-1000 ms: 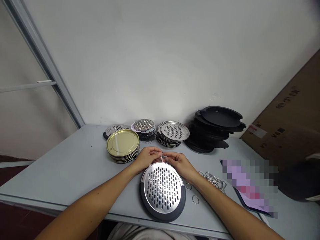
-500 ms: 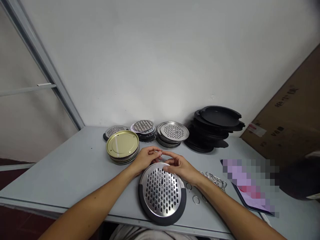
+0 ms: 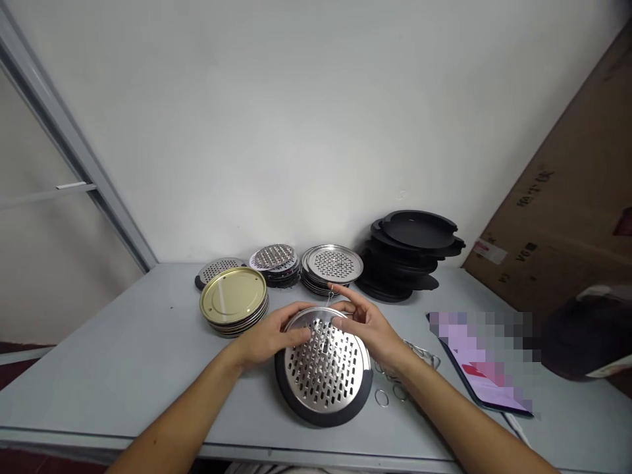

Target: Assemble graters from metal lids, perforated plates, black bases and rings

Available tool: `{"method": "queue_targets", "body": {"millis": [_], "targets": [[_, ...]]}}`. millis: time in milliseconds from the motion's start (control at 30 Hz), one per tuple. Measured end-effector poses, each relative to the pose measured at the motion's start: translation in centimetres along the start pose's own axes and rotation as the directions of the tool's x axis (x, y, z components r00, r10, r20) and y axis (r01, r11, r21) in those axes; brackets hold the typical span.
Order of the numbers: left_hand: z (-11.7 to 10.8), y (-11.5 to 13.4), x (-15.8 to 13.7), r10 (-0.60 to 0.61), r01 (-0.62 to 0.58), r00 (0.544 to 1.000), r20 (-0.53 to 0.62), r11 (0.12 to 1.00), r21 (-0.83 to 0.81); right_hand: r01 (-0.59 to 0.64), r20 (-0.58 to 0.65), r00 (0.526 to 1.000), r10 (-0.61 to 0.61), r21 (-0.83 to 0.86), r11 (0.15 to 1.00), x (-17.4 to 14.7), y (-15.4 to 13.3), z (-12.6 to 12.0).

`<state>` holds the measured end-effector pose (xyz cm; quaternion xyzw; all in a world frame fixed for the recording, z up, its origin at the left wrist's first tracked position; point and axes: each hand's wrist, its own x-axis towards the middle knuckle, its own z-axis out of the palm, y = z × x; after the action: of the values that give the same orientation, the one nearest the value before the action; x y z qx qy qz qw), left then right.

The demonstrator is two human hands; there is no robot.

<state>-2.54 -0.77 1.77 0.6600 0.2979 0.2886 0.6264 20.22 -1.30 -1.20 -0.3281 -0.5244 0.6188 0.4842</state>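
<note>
A round metal grater [image 3: 323,375] with slotted holes and a black rim round its lower part is tilted toward me near the table's front edge. My left hand [image 3: 276,336] grips its upper left side, thumb on the face and fingers behind. My right hand [image 3: 368,326] holds its upper right edge, with the thumb on the metal. A thin wire loop [image 3: 330,297] stands up from the grater's top edge, and my right index finger reaches to its tip. The other right fingers are partly hidden behind the grater.
Gold-coloured lids [image 3: 234,295] are stacked behind my left hand. Grater discs [image 3: 275,257], metal grater plates [image 3: 336,263] and black trays [image 3: 419,228] stand along the wall. Metal rings [image 3: 382,397], wire pieces [image 3: 424,355] and a phone [image 3: 484,378] lie right. A cardboard box [image 3: 533,217] leans behind.
My left hand has left the wire loop and taken the grater's left side. The grater has tilted up slightly. My right index finger remains at the loop. The view has shifted slightly.
</note>
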Motion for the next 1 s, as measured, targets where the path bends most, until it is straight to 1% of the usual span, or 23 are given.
{"method": "queue_targets", "body": {"millis": [67, 167, 333, 433, 600, 700, 867, 1000], "targets": [[0.1, 0.2, -0.2, -0.001, 0.001, 1.0, 0.018, 0.999, 0.038, 0.007, -0.028, 1.0, -0.007, 0.009, 1.0, 0.1, 0.2, 0.1], [0.0, 0.1, -0.4, -0.008, 0.007, 1.0, 0.015, 0.998, 0.064, 0.013, -0.057, 0.998, -0.012, 0.023, 1.0, 0.2, 0.3, 0.3], [-0.5, 0.1, -0.5, -0.019, 0.016, 0.997, 0.069, 0.999, 0.035, 0.029, -0.111, 0.994, -0.021, 0.077, 0.997, 0.0, -0.1, 0.4], [-0.5, 0.5, -0.5, 0.013, -0.015, 0.995, 0.095, 1.0, 0.027, 0.043, -0.131, 0.991, -0.031, 0.088, 0.995, -0.1, -0.5, 0.3], [-0.3, 0.6, -0.6, 0.022, -0.025, 0.997, 0.074, 0.999, 0.029, 0.006, -0.122, 0.992, 0.007, 0.105, 0.994, -0.1, -0.7, 0.4], [-0.5, 0.4, -0.6, 0.028, -0.03, 0.998, 0.052, 0.999, 0.045, 0.002, -0.144, 0.989, 0.016, 0.126, 0.992, -0.1, -0.8, 0.4], [-0.7, 0.4, -0.7, 0.039, -0.037, 0.995, 0.087, 0.999, -0.033, 0.036, -0.2, 0.98, -0.013, 0.112, 0.993, -0.2, -1.1, 0.3], [-0.6, 0.5, -0.7, 0.046, -0.04, 0.993, 0.108, 0.998, -0.054, 0.048, -0.197, 0.98, -0.026, 0.106, 0.993, -0.2, -1.1, 0.2]]}}
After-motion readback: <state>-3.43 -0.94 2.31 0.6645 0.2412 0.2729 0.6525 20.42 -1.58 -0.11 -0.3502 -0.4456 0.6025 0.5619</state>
